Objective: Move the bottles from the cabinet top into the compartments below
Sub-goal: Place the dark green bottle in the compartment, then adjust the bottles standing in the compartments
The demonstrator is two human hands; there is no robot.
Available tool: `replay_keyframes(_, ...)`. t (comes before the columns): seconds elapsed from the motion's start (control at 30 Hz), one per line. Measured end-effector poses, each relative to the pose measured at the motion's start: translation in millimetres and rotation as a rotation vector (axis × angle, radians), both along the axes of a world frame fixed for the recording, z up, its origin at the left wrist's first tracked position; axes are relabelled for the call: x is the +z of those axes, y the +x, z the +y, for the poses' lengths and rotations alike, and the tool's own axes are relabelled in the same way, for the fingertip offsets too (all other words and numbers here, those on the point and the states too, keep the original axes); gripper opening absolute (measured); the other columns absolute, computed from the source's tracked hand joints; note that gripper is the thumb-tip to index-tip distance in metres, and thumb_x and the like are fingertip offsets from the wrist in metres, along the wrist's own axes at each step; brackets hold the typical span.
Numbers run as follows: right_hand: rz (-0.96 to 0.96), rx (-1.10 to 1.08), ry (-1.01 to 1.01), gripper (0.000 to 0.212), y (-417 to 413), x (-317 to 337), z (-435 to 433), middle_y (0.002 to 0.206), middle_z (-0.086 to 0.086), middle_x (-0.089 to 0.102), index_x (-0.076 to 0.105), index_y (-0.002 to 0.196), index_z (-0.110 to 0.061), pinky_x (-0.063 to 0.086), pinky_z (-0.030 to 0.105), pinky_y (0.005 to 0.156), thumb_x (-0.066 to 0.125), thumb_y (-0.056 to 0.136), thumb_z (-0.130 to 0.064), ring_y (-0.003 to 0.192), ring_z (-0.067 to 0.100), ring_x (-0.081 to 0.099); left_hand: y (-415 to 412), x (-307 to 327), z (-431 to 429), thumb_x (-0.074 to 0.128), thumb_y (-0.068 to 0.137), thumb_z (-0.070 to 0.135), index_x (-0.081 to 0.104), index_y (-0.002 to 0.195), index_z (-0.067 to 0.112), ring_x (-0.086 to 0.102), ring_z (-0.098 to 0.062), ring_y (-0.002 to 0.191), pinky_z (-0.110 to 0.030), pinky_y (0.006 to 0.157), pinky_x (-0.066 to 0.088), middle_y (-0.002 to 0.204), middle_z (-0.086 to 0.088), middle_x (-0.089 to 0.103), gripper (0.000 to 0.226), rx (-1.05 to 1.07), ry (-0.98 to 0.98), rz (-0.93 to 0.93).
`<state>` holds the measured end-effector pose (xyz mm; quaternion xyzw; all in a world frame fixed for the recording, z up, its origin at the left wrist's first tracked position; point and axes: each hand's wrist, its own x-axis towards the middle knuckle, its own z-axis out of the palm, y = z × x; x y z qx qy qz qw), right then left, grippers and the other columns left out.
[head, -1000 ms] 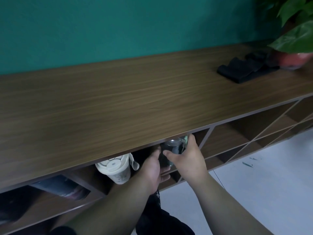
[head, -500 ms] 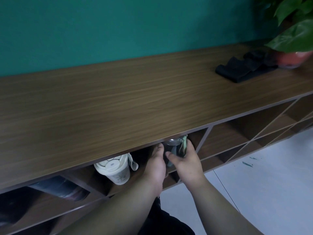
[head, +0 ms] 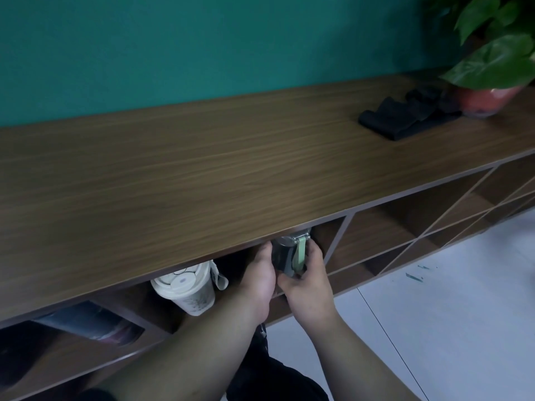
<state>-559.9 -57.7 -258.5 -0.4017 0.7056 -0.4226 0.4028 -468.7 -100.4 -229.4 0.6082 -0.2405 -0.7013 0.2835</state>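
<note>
A dark clear bottle [head: 283, 256] with a silver lid and a pale green strap stands in a compartment just under the front edge of the wooden cabinet top [head: 202, 175]. My left hand [head: 260, 273] presses against its left side and my right hand [head: 308, 277] wraps its right side and base. A white cup-shaped bottle [head: 188, 287] with a flat lid leans in the compartment to the left. Further left a dark bottle [head: 92, 322] lies tilted in another compartment. The lower parts of all three are hidden by hands or shelves.
A folded black cloth [head: 405, 120] and a potted plant [head: 492, 62] in a red pot sit at the right end of the cabinet top. Slanted dividers form compartments [head: 405, 227] to the right. A pale floor [head: 448, 314] lies below.
Both hands have closed in around the dark bottle and pushed it a little deeper and more upright into the compartment. The green strap now faces me.
</note>
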Motion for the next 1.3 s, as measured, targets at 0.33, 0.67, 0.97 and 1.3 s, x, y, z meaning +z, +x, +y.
replay_keyframes(0.33, 0.029, 0.012, 0.192, 0.083, 8, 16, 23, 0.141, -0.008, 0.056, 0.035, 0.148, -0.026, 0.048, 0.04, 0.105, 0.074, 0.076, -0.032, 0.131, 0.016, 0.053, 15, -13, 14, 0.047, 0.083, 0.078, 0.049, 0.15, 0.03, 0.053, -0.027, 0.136, -0.052, 0.117, 0.036, 0.153, -0.002, 0.054, 0.083, 0.054, 0.028, 0.008)
replay_keyframes(0.67, 0.01, 0.37, 0.297, 0.073, 68, 73, 25, 0.151, -0.01, 0.049, 0.038, 0.154, -0.031, 0.037, 0.035, 0.113, 0.066, 0.086, -0.039, 0.139, 0.015, 0.047, 117, -29, 85, 0.058, 0.095, 0.038, 0.067, 0.117, 0.008, 0.075, -0.021, 0.085, -0.025, 0.066, 0.062, 0.091, -0.008, 0.082, 0.038, 0.287, -0.091, 0.003)
replay_keyframes(0.97, 0.082, 0.436, 0.15, 0.064, 121, 77, 4, 0.122, -0.015, 0.067, 0.057, 0.126, -0.037, 0.05, 0.039, 0.103, 0.061, 0.062, -0.038, 0.114, 0.007, 0.063, 141, -16, 88, 0.052, 0.079, 0.082, 0.044, 0.153, 0.035, 0.045, -0.014, 0.144, -0.047, 0.122, 0.029, 0.157, 0.006, 0.049, 0.088, 0.399, -0.399, 0.037)
replay_keyframes(1.3, 0.123, 0.423, 0.15, 0.066, 134, 70, 10, 0.132, -0.016, 0.06, 0.044, 0.134, -0.043, 0.052, 0.038, 0.1, 0.065, 0.072, -0.042, 0.116, 0.007, 0.061, 143, -5, 79, 0.036, 0.102, 0.048, 0.059, 0.134, 0.039, 0.061, 0.003, 0.125, -0.03, 0.112, 0.038, 0.131, 0.017, 0.071, 0.039, 0.31, -0.525, 0.047)
